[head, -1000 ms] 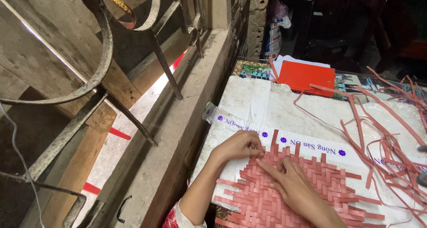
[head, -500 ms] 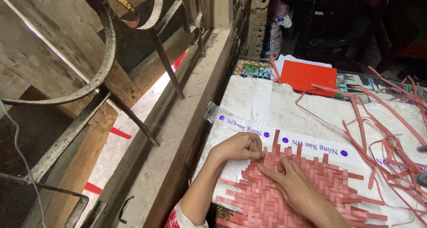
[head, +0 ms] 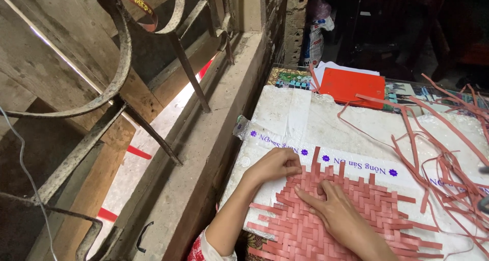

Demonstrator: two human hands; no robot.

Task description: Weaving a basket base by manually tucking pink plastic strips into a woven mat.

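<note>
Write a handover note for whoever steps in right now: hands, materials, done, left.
Left hand: curled, pinching at the upper left edge of the woven pink mat.
Right hand: flat, fingers pressing the weave down.
Mat lies on a white plastic sheet. Loose pink strips lie tangled to the right; red folder at the far edge.
Done: a herringbone patch is woven.
Left: strip ends stick out unwoven around the edges.

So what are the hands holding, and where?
Left hand pinches the woven pink mat at its top left edge; right hand presses flat on it.
</note>
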